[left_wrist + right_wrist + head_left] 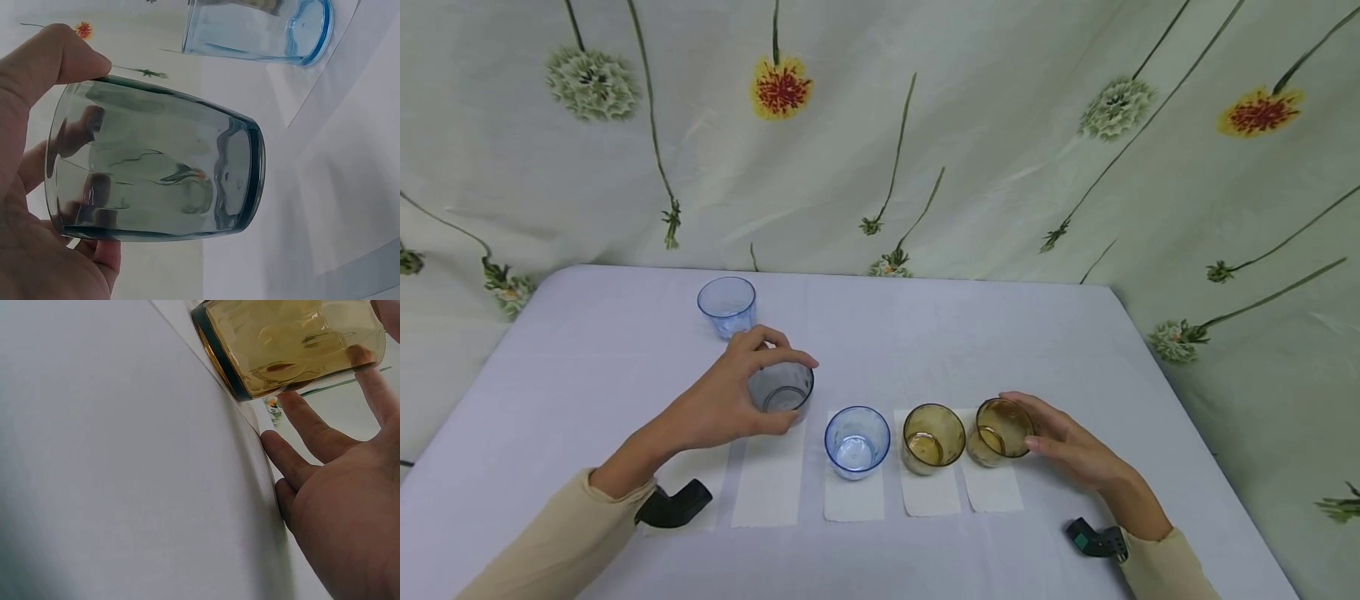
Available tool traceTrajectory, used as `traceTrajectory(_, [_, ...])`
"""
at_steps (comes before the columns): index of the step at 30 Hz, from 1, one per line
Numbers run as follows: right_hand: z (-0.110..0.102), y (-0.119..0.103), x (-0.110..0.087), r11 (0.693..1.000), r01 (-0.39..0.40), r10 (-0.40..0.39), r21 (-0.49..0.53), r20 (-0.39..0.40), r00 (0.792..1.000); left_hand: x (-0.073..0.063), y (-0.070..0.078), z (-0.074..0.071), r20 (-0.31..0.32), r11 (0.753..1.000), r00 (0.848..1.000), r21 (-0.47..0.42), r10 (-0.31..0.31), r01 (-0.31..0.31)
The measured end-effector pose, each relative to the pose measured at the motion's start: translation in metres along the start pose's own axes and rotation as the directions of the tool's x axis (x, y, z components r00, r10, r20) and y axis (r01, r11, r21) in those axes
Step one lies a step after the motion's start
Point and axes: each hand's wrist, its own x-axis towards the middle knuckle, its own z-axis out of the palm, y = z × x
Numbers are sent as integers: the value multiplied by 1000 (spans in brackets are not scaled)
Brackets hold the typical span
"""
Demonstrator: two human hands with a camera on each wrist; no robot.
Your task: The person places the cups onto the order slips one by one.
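My left hand [730,387] grips a grey-tinted glass [781,392] near its rim, thumb on one side and fingers on the other. In the left wrist view the base of that glass [240,181] appears raised off the table. At the right end of a row, my right hand [1067,433] holds an amber glass [1000,433] between thumb and fingers. Its base meets a paper strip in the right wrist view, where the amber glass [294,344] fills the top. Beside it stand a second amber glass [932,442] and a blue glass [857,442], both upright.
Another blue glass [727,308] stands at the back left, behind my left hand. Several white paper strips [766,492] lie side by side on the white-covered table [925,558]. A flower-patterned cloth [985,167] hangs behind the far edge.
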Motion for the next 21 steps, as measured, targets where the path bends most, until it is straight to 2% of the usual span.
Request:
traceTrajectory(11, [1, 0, 2, 1000, 14, -14, -2, 6, 1000, -11, 1, 7, 4, 1000, 1000, -20, -20, 20])
traceTrajectory(21, [0, 0, 1, 1000, -7, 7, -3, -1, 1000, -22, -2, 12, 2, 999, 1000, -23, -26, 26])
